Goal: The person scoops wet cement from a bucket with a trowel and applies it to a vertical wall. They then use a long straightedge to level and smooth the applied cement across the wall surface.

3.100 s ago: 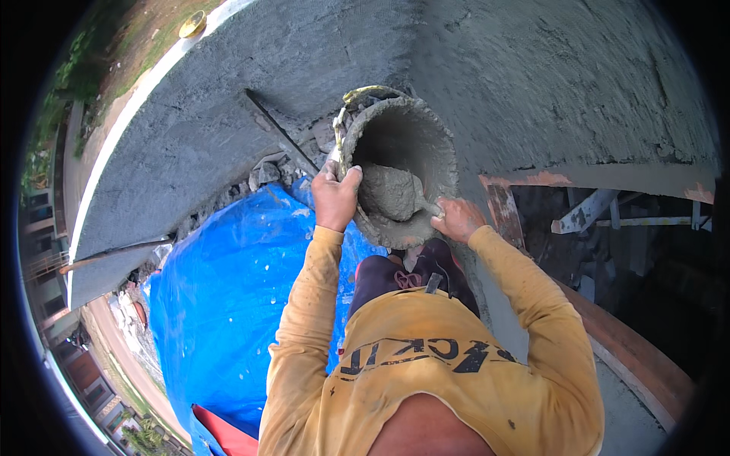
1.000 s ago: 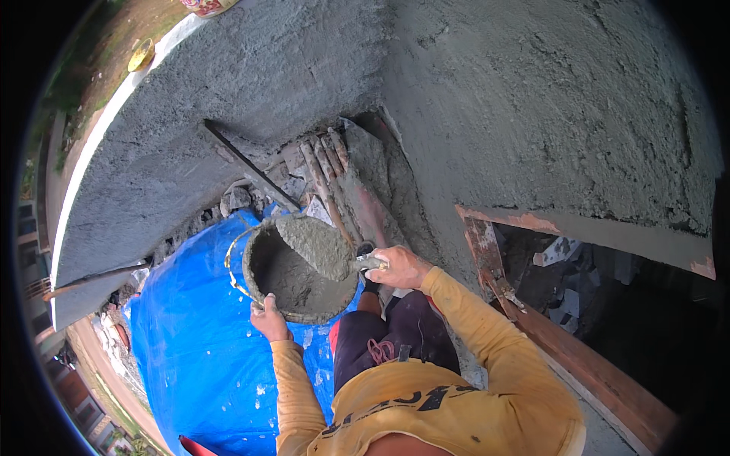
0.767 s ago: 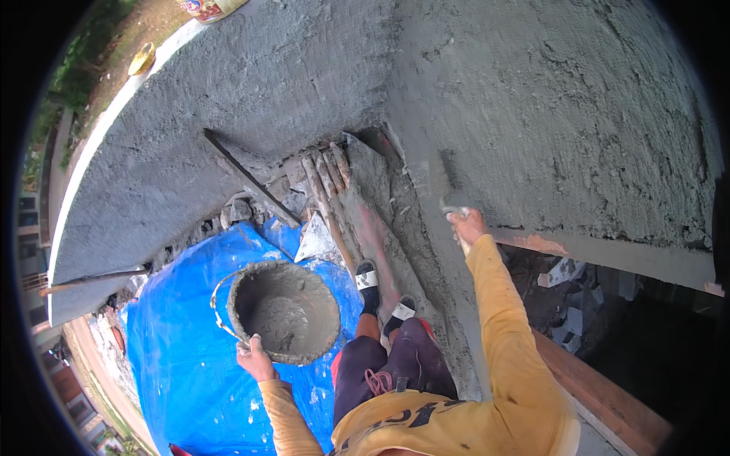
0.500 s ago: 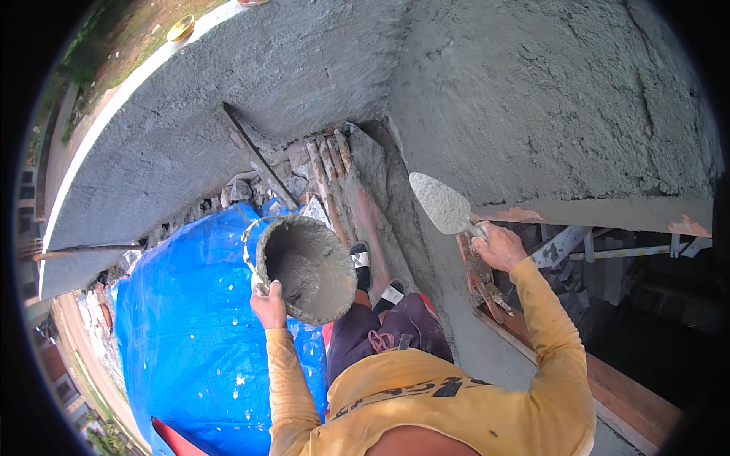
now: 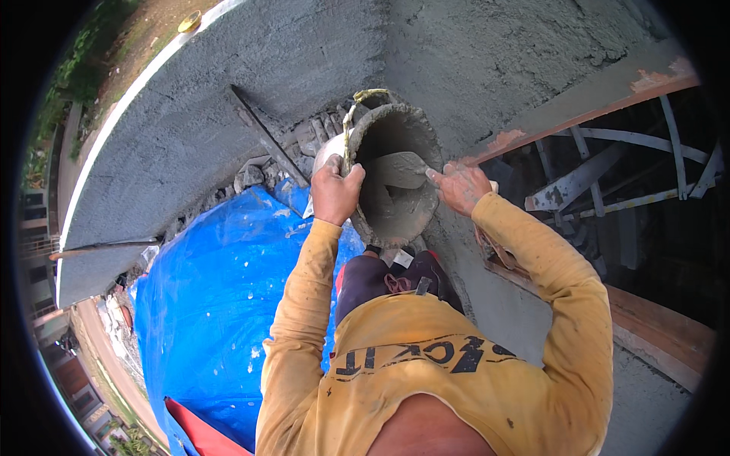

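Note:
In front of me hangs a mortar-crusted bucket (image 5: 433,140), tilted so its mouth faces me, with wet grey mortar (image 5: 399,216) inside. My left hand (image 5: 337,190) grips its left rim, next to the pale rope-like handle (image 5: 350,125). My right hand (image 5: 461,187) is closed around the handle of a trowel (image 5: 401,169). The trowel's blade reaches into the bucket over the mortar; its tip lies toward the left inner wall. The trowel's handle is mostly hidden by my fingers.
Rough grey plastered walls (image 5: 304,61) meet in a corner ahead. A blue tarp (image 5: 220,319) spreads at left, with a dark bar (image 5: 266,137) leaning beyond it. To the right is an opening with a wooden edge (image 5: 654,327) and slats. A yellow bowl (image 5: 189,21) sits on the wall top.
The bucket has moved right and farther forward, tilting more. My right hand has brought the trowel left from beside the wall into the bucket.

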Demonstrator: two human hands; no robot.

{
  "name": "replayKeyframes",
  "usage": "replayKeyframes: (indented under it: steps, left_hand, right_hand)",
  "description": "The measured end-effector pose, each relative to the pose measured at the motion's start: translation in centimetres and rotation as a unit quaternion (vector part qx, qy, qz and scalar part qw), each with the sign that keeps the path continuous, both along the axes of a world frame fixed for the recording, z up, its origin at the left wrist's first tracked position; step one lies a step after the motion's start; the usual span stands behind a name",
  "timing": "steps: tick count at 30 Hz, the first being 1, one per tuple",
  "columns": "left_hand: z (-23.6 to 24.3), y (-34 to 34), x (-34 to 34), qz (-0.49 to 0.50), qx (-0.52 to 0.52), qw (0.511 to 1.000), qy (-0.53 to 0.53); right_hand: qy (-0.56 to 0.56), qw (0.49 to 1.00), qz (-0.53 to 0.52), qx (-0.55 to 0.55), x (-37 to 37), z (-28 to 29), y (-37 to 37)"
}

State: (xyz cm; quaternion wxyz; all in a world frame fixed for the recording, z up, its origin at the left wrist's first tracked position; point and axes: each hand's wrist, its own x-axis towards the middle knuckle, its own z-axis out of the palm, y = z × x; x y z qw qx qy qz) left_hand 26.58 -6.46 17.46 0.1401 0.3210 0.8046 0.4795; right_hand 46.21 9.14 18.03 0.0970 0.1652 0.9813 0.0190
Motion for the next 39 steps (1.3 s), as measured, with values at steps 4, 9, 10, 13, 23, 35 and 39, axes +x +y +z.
replayKeyframes:
  steps: [4,9,10,13,23,35,39]
  left_hand:
    - [4.0,1.9,2.2,-0.108,-0.027,0.993,0.051]
    - [5.1,1.6,3.9,-0.167,0.02,0.985,0.048]
    - [4.8,1.0,4.1,-0.168,0.027,0.984,0.042]
    - [3.5,-0.1,4.2,-0.115,0.085,0.988,-0.063]
    - [-2.7,-4.2,3.8,0.086,0.097,0.971,-0.201]
    - [-10.8,-13.6,-0.9,0.208,0.007,0.97,-0.127]
    - [-9.7,-14.8,-2.1,0.187,-0.049,0.975,-0.11]
  right_hand:
    - [-0.11,0.991,-0.068,-0.032,1.6,2.3,2.5]
    - [-0.056,0.97,-0.135,-0.193,4.8,-3.3,-2.6]
    - [-0.061,0.952,-0.152,-0.259,4.6,-2.8,-4.0]
    - [-0.012,0.908,-0.185,-0.376,5.2,-2.2,-6.3]
    - [0.047,0.928,-0.248,-0.273,7.0,-1.5,-6.3]
    - [0.071,0.671,-0.268,-0.688,4.8,4.4,-1.2]
    - [0.231,0.759,-0.461,-0.398,10.0,9.4,9.8]
